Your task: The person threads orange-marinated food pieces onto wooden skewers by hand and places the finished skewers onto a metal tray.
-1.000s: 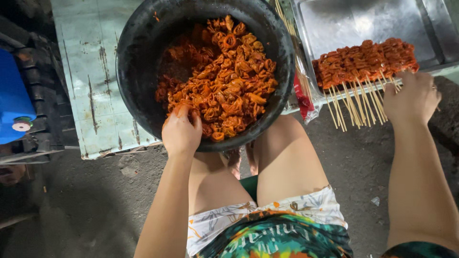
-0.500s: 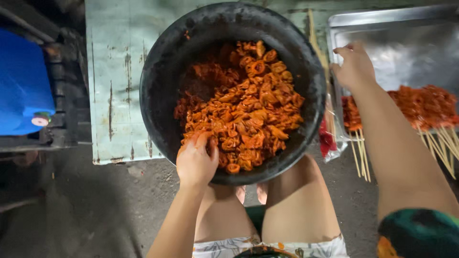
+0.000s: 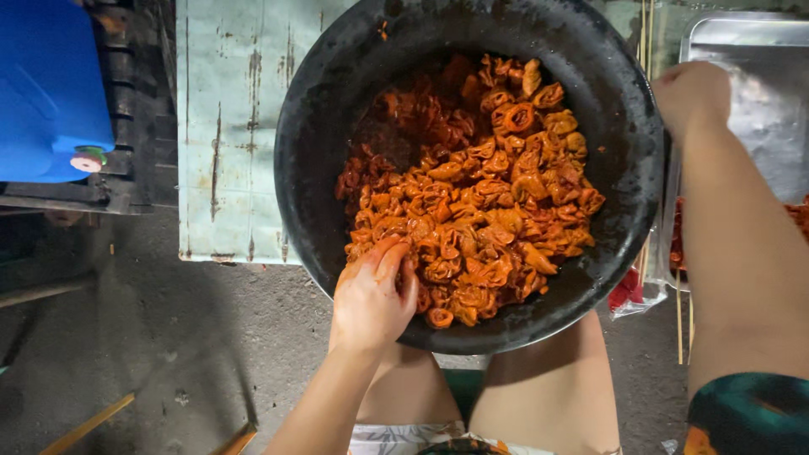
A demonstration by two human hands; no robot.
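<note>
My left hand (image 3: 371,299) pinches meat (image 3: 476,211) at the bowl (image 3: 312,135)'s near rim; right hand (image 3: 693,94), fisted, grip unclear, at the tray (image 3: 758,76)'s left edge.

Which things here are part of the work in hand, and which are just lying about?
In use: left hand in marinated meat pieces; black bowl; right hand by metal tray; bamboo skewers.
Lying about: blue container; worn pale board.

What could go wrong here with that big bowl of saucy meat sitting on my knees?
The black bowl rests on bare knees and juts past the table, so it might tip. The left hand digs into the meat near the rim and could push pieces onto the ground. The right hand may catch the skewers.
</note>
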